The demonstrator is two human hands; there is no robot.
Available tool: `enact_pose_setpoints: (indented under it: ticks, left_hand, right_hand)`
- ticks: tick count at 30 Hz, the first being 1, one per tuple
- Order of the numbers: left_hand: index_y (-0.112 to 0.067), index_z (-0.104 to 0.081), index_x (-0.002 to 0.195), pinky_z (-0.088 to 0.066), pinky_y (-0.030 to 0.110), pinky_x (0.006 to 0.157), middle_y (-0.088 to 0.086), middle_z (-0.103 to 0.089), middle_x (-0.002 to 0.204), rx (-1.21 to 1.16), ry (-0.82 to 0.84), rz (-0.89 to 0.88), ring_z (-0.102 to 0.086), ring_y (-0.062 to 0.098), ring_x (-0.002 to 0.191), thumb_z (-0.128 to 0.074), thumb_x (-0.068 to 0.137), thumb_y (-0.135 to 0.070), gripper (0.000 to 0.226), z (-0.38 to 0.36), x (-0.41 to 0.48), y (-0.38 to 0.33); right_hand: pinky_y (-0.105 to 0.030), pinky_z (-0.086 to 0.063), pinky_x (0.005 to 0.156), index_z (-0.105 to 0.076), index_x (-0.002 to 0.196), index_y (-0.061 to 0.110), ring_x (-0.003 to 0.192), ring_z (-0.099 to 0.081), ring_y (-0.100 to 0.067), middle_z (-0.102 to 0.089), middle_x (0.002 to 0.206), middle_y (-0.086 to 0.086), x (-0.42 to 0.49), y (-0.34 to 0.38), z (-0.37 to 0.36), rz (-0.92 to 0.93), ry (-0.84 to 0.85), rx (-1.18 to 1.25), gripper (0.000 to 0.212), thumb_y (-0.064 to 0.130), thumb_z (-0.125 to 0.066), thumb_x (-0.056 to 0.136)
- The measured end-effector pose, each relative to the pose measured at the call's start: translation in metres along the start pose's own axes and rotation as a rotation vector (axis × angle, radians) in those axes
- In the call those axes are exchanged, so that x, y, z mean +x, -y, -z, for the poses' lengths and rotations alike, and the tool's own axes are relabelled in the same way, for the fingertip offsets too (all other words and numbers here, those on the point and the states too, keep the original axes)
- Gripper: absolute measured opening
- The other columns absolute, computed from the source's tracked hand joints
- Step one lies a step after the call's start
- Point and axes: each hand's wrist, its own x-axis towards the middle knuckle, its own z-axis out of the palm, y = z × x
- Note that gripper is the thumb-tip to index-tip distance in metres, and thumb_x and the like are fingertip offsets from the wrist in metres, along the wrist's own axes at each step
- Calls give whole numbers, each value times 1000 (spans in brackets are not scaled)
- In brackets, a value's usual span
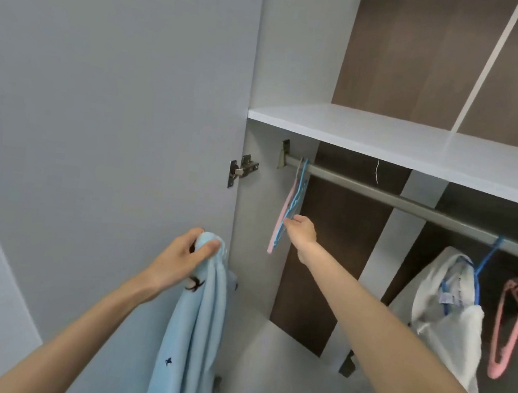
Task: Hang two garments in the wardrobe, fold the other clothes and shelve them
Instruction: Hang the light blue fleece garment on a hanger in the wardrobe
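Hanging is under way: a blue garment [201, 319] is gripped by the left hand [179, 258], the right hand [304, 230] stretched to the hangers [290, 206], its grip unclear. One must be unhooked next.

hinge [242, 168]: silver metal, two-part | thread [377, 176]: thin, pale, hanging

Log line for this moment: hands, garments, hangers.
left hand: grips light blue garment | right hand: at pink and blue hangers on rail, hold unclear | white garment: hung

The rail [380, 198] runs bare between the left-end hangers [291, 206] and the hung white garment [450, 318].
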Motion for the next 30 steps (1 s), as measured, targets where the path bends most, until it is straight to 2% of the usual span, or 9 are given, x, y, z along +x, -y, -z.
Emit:
enact_pose_setpoints:
  ticks: [4, 7, 8, 11, 13, 23, 25, 27, 30]
  left_hand:
    - [-17, -37, 69, -28, 14, 47, -5, -33, 64, -20, -24, 13, -31, 0, 48, -53, 96, -27, 32, 12, 3, 4]
    - [-18, -38, 68, -28, 13, 46, -9, -33, 61, -25, -33, 10, -32, -1, 47, -53, 96, -27, 33, 15, 3, 9]
    - [-18, -38, 68, -28, 13, 46, -10, -33, 59, -26, -33, 11, -32, -1, 46, -53, 96, -27, 33, 14, 3, 11]
    - [-17, -38, 68, -29, 12, 45, -12, -34, 56, -32, -30, 16, -33, -1, 46, -54, 95, -26, 32, 10, 5, 14]
    - [-16, -39, 69, -29, 11, 45, -11, -34, 58, -26, -28, 23, -33, -1, 46, -54, 95, -25, 32, 6, 8, 14]
    - [-13, -39, 73, -31, 12, 47, -3, -39, 64, -13, 54, -34, -36, -1, 48, -52, 96, -25, 29, -18, 25, 2]
    - [-13, -37, 73, -30, 14, 48, -1, -38, 64, -17, 78, -68, -35, 2, 50, -52, 96, -25, 30, -22, 25, 1]
    - [-12, -36, 73, -30, 14, 49, -1, -37, 65, -23, 109, -100, -35, 3, 51, -53, 96, -26, 31, -25, 25, -1]
    - [-12, -38, 72, -32, 14, 51, -3, -37, 64, 0, 165, -158, -35, 1, 52, -55, 94, -24, 31, -29, 22, -6]
  right_hand:
    - [-31, -44, 86, -58, 118, -3, 108, -58, -30, -60, 116, -17, 28, -3, -21, -32, 45, -73, 34, 19, -57, 93]
    - [-27, -43, 66, -64, 87, 3, 83, -57, -25, -60, 98, -17, 41, -8, -31, -36, 81, -110, 18, 13, -51, 95]
    - [-26, -43, 67, -62, 89, 3, 87, -59, -27, -62, 101, -18, 43, -8, -34, -38, 68, -116, 19, 14, -48, 96]
    - [-35, -42, 88, -45, 122, -6, 116, -53, -39, -55, 127, -27, 39, -2, -33, -32, -56, -90, 33, 18, -34, 102]
    - [-38, -40, 90, -40, 122, -9, 117, -51, -43, -52, 129, -30, 35, 0, -27, -5, -142, -73, 35, 19, -29, 104]
    - [-41, -46, 84, -43, 118, -4, 104, -58, -36, -57, 117, -24, 21, -13, 42, 53, -234, -72, 35, 23, -25, 105]
    - [-37, -50, 74, -44, 117, 0, 89, -59, -25, -58, 109, -19, 12, -20, 57, 65, -240, -107, 33, 24, -26, 104]
    - [-25, -45, 58, -46, 117, 2, 74, -53, -13, -56, 100, -12, 3, -29, 72, 60, -264, -149, 30, 23, -28, 104]
    - [-22, -43, 60, -47, 117, 4, 70, -49, -9, -56, 102, -11, -13, -35, 101, 36, -323, -171, 26, 20, -32, 104]
